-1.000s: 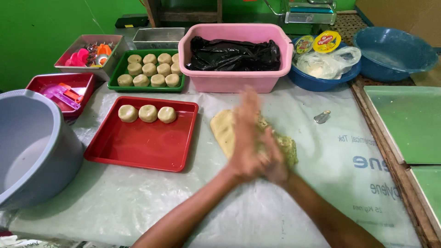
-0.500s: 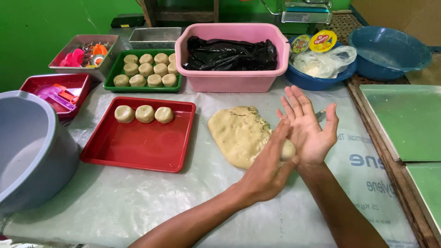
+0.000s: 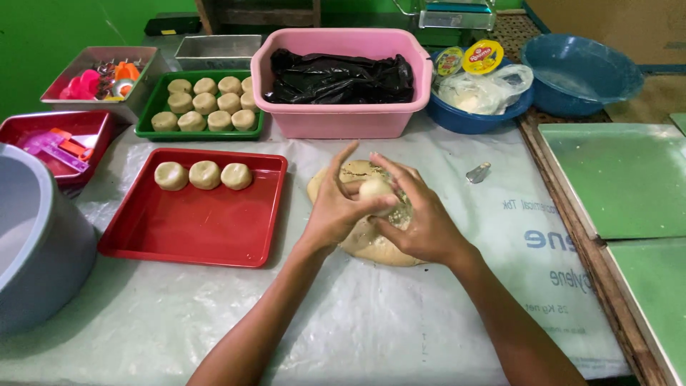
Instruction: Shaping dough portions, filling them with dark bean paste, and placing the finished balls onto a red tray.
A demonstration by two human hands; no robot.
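Pale dough ball (image 3: 376, 190) sits cupped between left hand (image 3: 336, 209) and right hand (image 3: 423, 223), both grips closed around it.

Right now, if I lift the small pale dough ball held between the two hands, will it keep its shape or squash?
The small pale dough ball probably dents easily: both the left hand and right hand are cupping it. Being round, it may roll if set down. The flattened dough pieces on the red plastic tray suggest it holds a pressed shape.

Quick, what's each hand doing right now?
Left hand: curled round the dough ball, holding it.
Right hand: cupped against the same dough ball, holding it too, above the dough slab.
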